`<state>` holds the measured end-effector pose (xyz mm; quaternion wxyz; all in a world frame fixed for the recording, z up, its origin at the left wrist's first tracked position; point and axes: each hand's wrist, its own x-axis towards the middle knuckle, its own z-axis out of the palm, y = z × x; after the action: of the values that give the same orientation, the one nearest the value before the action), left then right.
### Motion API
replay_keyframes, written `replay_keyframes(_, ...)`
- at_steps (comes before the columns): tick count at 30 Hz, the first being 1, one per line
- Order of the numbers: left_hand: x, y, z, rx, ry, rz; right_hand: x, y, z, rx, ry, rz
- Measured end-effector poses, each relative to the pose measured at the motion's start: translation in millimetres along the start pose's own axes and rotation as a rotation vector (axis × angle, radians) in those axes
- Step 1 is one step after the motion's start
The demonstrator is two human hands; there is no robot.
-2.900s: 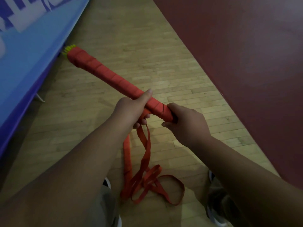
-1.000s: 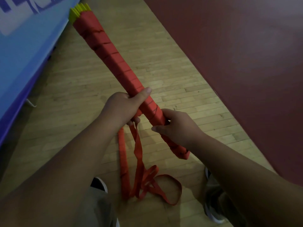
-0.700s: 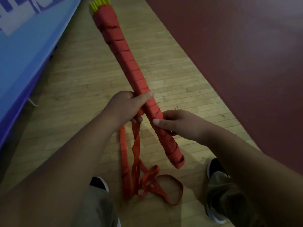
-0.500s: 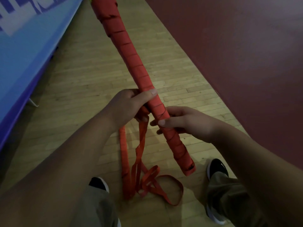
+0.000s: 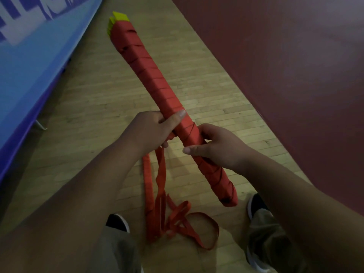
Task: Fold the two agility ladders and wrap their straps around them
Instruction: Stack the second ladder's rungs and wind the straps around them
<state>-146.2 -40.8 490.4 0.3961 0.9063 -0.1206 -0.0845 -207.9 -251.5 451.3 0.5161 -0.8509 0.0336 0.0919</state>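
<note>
Holds a folded agility ladder (image 5: 157, 83) in both hands, off the wooden floor (image 5: 88, 107), slanted from far left down to near right. Bound almost end to end in spiral turns of red webbing, with yellow rung ends (image 5: 116, 19) poking out at the far tip only. Grips the bundle near its middle with the left hand (image 5: 151, 129), fingers curled underneath, thumb laid straight along the top. Grips it just beside that, toward the near end, with the right hand (image 5: 216, 146), fingers clamped round the far side, thumb pointing left across the front. Hands close but apart, a short stretch of wrapped bundle showing between them. Near end jutting out past the right hand, above the right shoe (image 5: 256, 205)

Loose strap (image 5: 162, 174) hanging from under the left fingers in two lengths, down to the floor between the feet, ending in a tangle and an open loop lying flat on the boards. Cannot tell whether the left fingers also pinch that strap. Left shoe (image 5: 118, 223) just beside the tangle, toward the near edge of the floor

Blue banner (image 5: 29, 66) with pale lettering along the left edge of the wooden floor, dark red flooring (image 5: 275, 75) along its right edge
</note>
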Motion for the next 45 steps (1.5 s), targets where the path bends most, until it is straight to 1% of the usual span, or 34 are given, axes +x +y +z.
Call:
replay_keyframes(3,1.2,-2.0,-1.1,0.024,0.002,-0.019,4.6,0.4,2.8,-0.084,0.056,-0.008)
replay_keyframes(6,3.1,-7.8,-4.5,0.087,0.003,-0.058,5.4,-0.1,3.8,-0.159,0.069,-0.003)
replay_keyframes(11,6.0,-9.2,-7.5,-0.071,0.027,-0.097,5.9,1.7,9.2,-0.200,0.060,-0.026)
replay_keyframes(14,8.3,-10.0,-3.4,-0.102,0.036,-0.071,2.7,0.7,9.2,-0.225,0.041,-0.049)
replay_keyframes(21,10.7,-6.5,-0.4,-0.252,0.000,0.009,-2.2,-3.3,2.7,-0.134,-0.042,-0.060)
replay_keyframes(26,10.2,-6.3,-0.7,-0.336,-0.050,0.013,-5.0,-4.7,-8.7,0.151,-0.197,0.024)
replay_keyframes(30,10.5,-4.9,1.1,-0.353,-0.078,0.023,-6.2,-4.7,-11.3,0.218,-0.185,0.009)
replay_keyframes(32,10.7,-3.5,2.6,-0.315,-0.066,0.032,-6.4,-3.4,-10.2,0.226,-0.142,0.002)
replay_keyframes(37,8.0,1.1,8.9,-0.065,-0.019,0.012,-4.9,3.6,-7.9,0.186,-0.040,0.028)
replay_keyframes(41,7.2,1.3,7.6,0.096,-0.071,0.010,-5.8,10.8,-6.7,0.129,-0.009,0.055)
replay_keyframes(45,8.9,-1.0,5.5,0.141,-0.112,-0.010,-4.3,16.1,-5.8,0.102,0.007,0.064)
